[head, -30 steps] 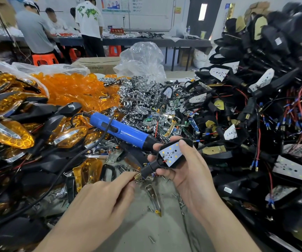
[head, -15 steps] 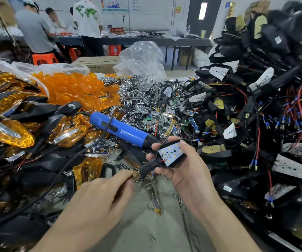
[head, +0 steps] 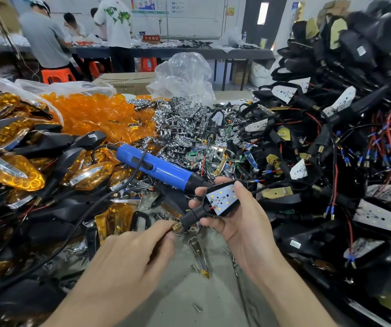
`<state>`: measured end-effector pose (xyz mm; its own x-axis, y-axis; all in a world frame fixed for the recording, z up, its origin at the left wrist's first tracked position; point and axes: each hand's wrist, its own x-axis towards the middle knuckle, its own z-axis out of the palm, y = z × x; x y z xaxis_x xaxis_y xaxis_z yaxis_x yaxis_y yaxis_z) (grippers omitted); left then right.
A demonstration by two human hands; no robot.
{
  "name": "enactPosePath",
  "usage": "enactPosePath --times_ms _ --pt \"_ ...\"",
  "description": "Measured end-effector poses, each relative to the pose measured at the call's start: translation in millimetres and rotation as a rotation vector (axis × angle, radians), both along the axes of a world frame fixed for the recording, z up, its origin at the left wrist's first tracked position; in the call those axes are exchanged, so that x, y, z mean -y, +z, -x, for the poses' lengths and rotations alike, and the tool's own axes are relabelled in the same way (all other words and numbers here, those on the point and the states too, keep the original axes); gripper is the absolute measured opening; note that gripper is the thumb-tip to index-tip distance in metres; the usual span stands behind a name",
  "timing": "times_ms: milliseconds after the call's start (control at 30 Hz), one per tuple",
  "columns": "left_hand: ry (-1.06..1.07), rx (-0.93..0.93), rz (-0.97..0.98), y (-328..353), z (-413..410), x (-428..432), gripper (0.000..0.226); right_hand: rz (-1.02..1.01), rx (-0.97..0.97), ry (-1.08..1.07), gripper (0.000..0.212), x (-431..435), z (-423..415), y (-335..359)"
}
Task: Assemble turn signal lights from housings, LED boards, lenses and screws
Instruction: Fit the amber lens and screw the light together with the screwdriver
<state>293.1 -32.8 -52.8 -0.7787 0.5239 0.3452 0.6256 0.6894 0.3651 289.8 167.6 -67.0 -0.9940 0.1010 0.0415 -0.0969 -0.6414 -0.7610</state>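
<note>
My right hand [head: 241, 223] grips a black turn signal housing [head: 215, 204] with a white LED board [head: 224, 198] seated in it, face up. My left hand [head: 128, 258] pinches the brass threaded end [head: 177, 225] of the housing's black stem. A blue electric screwdriver [head: 156, 167] lies just behind the hands, its black nose touching my right fingers. Orange lenses [head: 95, 114] are heaped at the back left, chrome reflectors [head: 180, 123] in the middle. Loose screws [head: 198, 308] lie on the grey table [head: 189, 291].
A tall heap of wired black housings with LED boards [head: 331, 149] fills the right side. Finished amber lights [head: 17, 171] pile up on the left. A clear plastic bag [head: 185, 76] stands behind. Three people [head: 46, 38] work at a far table.
Both hands and the housing have stayed nearly in place; the left fingers remain on the stem's brass end.
</note>
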Motion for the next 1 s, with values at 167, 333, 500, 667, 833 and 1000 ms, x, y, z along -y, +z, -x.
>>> enactPosePath --times_ms 167,333,500,667,833,1000 --pt "-0.011 0.002 0.012 2.7 -2.6 -1.8 0.032 -0.007 0.032 -0.011 0.042 1.1 1.9 -1.7" --pt "0.001 0.011 0.024 4.7 -4.6 -2.4 0.031 -0.035 0.032 -0.042 0.038 1.9 1.1 -1.5" --pt "-0.004 0.039 0.037 5.8 -4.8 -1.6 0.032 -0.077 0.023 -0.072 0.04 3.2 -1.4 -1.0" --pt "-0.022 0.04 0.041 5.1 -3.5 -1.3 0.025 -0.092 0.021 -0.081 0.043 4.3 -1.8 -0.1" --pt "-0.035 0.066 0.004 -0.3 -1.2 0.5 0.038 -0.103 0.027 -0.101 0.045 5.1 -1.6 0.7" --pt "-0.04 0.081 -0.017 -0.7 -0.9 3.3 0.041 -0.109 0.031 -0.137 0.043 4.0 -1.9 1.8"
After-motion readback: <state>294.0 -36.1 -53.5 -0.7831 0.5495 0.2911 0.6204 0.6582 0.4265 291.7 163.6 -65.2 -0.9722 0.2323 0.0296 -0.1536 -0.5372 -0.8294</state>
